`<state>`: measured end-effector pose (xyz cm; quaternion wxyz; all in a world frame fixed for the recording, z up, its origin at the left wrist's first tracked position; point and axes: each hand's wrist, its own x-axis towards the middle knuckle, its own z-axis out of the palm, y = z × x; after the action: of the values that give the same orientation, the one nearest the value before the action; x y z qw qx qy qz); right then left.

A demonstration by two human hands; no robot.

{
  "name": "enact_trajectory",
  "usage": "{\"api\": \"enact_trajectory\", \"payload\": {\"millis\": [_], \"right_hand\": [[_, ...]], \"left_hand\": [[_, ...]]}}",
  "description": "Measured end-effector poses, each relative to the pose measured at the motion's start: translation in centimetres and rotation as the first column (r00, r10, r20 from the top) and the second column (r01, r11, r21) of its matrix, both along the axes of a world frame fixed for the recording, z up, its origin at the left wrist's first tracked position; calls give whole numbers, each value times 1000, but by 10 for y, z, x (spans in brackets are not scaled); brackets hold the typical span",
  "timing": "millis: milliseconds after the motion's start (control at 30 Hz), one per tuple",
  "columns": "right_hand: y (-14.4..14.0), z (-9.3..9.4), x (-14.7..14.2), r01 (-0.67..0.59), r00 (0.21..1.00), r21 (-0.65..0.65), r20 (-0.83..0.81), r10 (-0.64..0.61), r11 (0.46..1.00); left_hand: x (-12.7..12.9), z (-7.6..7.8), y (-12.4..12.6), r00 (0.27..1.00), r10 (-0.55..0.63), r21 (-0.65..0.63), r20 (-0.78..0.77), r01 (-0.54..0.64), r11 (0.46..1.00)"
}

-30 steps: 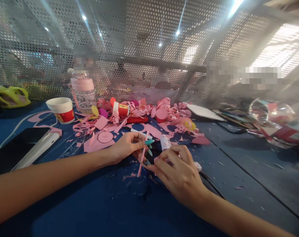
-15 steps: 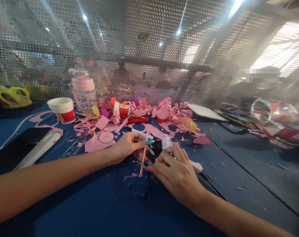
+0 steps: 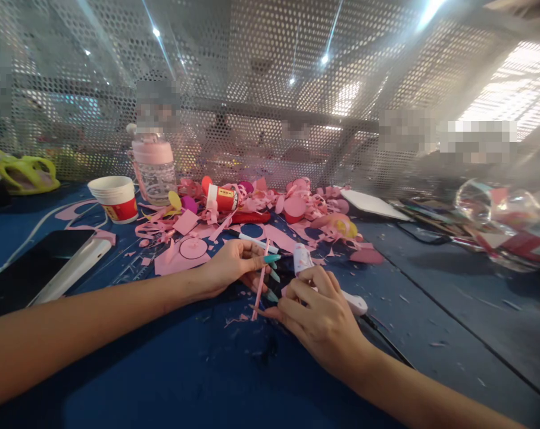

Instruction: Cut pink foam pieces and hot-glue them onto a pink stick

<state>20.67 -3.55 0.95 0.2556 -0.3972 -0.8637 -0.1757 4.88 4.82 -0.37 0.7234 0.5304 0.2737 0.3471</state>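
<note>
Pink paper strip point(image 3: 259, 280) stands near the middle of the blue table point(image 3: 162, 369), in front of the person. Its long axis runs nearly upright in the view, leaning slightly, with the upper end near the left fingertips and the lower end resting on the table top.

Left hand point(image 3: 234, 265) reaches in from the left with the forearm laid low across the table. Its fingers, with teal nails, are pinched on the upper part of the strip.

Right hand point(image 3: 317, 310) comes in from the lower right, palm down, fingers curled. It is closed around a white tool point(image 3: 302, 257) whose rounded end points away from the person; a dark cord point(image 3: 386, 342) trails behind it. Its fingertips lie just beside the strip.

Behind the hands lies a heap of pink paper scraps point(image 3: 261, 208). A red and white cup point(image 3: 115, 199) and a pink bottle point(image 3: 154, 170) stand at the left rear. A phone point(image 3: 41, 268) lies at the left edge. A perforated metal screen point(image 3: 270, 89) closes off the far side of the table.
</note>
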Motion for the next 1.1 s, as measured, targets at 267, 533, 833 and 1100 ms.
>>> {"api": "enact_trajectory", "payload": {"millis": [267, 533, 833, 1100], "right_hand": [[0, 0, 1, -20, 1000, -26, -14, 20, 999], [-1, 0, 0, -50, 998, -20, -32, 50, 999], [0, -1, 1, -78, 996, -12, -34, 77, 997], [-1, -3, 1, -99, 995, 0, -8, 99, 995]], "left_hand": [[1, 1, 0, 1000, 0, -1, -5, 0, 1000], [0, 2, -1, 1000, 7, -8, -2, -7, 1000], [1, 0, -1, 1000, 12, 8, -1, -12, 1000], [1, 0, 0, 1000, 11, 8, -10, -11, 1000]]}}
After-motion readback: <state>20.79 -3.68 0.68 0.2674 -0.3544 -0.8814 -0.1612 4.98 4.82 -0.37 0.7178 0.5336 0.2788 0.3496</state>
